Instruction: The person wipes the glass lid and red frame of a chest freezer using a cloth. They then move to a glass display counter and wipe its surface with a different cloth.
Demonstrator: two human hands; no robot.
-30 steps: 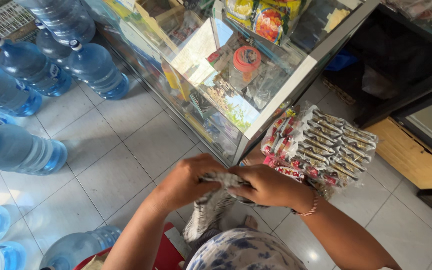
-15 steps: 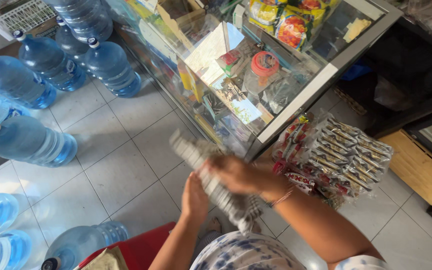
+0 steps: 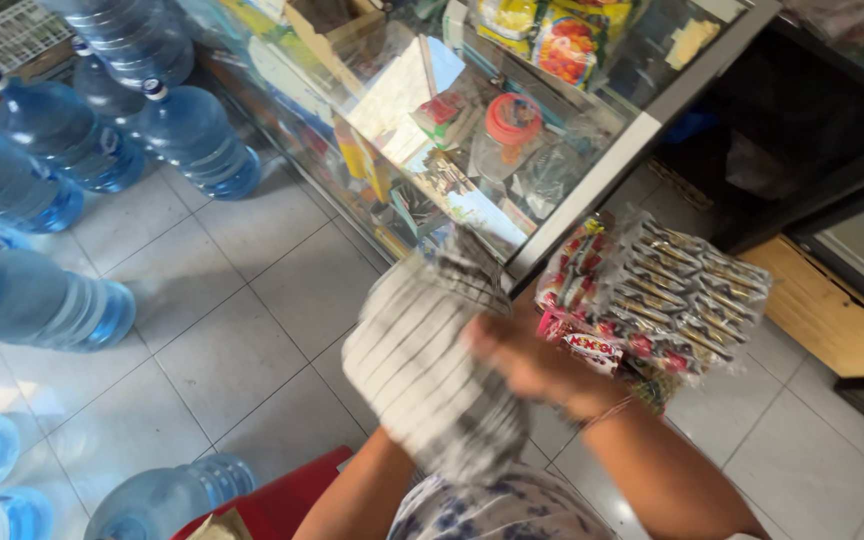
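Note:
A white cloth with thin dark stripes is bunched up in front of me, blurred by motion. My right hand grips its right side, fingers closed on the fabric. My left hand is hidden behind the cloth; only the left forearm shows, rising into it from below. Just right of my hands hangs a clear bag of packaged snack sachets, by the corner of a glass display counter.
Several large blue water jugs stand and lie on the white tiled floor at left. The glass counter holds packets and a red-lidded jar. A red object sits at the bottom. A wooden step lies at right.
The cloth has gone from a long rolled strip held between both hands to a bunched mass raised closer to the camera. My view has shifted slightly down and right.

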